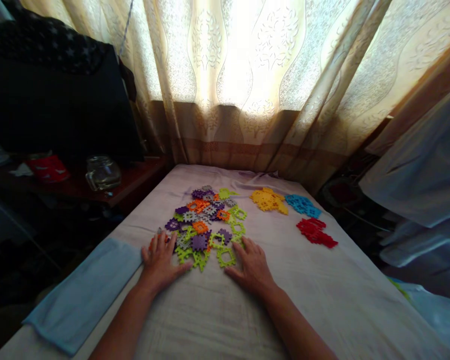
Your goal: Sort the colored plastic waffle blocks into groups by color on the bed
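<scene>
A mixed pile of flat notched pieces in purple, orange, grey and lime green lies on the cloth-covered table, with a purple piece (199, 242) near its front. My left hand (161, 263) rests at the pile's left front edge, fingers spread, over a few orange and dark pieces. At the right front edge, my right hand (250, 265) lies with fingers apart, beside a lime green square frame (225, 257). To the right are separate heaps: yellow pieces (268, 200), blue pieces (303, 205) and red pieces (315, 232).
A folded light blue cloth (88, 295) lies along the table's left edge. Beyond it, a dark side table holds a glass jug (103, 173) and a red container (48, 168) below a black screen (60, 105). Curtains (225, 125) hang behind the table; clothes hang at the right.
</scene>
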`<state>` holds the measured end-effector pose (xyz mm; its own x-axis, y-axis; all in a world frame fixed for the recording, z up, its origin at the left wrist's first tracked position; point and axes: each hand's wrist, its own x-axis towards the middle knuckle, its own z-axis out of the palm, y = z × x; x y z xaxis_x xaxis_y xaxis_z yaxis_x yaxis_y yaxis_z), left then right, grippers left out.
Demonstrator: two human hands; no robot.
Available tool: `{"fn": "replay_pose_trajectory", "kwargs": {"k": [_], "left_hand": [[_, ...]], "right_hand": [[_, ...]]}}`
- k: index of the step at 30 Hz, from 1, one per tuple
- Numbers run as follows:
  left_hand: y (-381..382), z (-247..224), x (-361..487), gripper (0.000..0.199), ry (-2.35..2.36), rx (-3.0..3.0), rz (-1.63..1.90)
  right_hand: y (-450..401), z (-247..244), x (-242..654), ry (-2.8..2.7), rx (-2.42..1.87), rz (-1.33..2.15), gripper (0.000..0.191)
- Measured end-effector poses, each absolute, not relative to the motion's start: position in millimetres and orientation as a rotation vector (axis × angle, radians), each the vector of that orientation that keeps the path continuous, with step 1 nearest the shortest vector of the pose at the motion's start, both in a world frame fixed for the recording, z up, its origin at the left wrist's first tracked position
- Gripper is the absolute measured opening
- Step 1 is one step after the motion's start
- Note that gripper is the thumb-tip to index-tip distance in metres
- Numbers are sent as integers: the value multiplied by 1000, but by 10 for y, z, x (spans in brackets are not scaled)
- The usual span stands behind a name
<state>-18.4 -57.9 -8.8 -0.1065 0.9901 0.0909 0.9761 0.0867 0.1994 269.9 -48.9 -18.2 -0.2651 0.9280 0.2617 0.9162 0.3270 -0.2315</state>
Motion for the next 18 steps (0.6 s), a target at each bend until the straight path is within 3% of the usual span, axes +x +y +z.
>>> {"fn": "replay_pose_trajectory", "kwargs": {"k": [7, 14, 18], "left_hand": [[-218, -170, 66, 82, 2050, 2248, 528], [42, -79, -149, 59, 1901, 2025, 1290], [56, -87, -243, 53, 2007, 1743, 1436]], "right_hand": [[-94, -170, 2500, -2193, -1559, 100, 58], [10, -193, 2746, -1866, -1692, 160, 37], [-40, -97, 2784, -1916, -1805, 115, 31]]}}
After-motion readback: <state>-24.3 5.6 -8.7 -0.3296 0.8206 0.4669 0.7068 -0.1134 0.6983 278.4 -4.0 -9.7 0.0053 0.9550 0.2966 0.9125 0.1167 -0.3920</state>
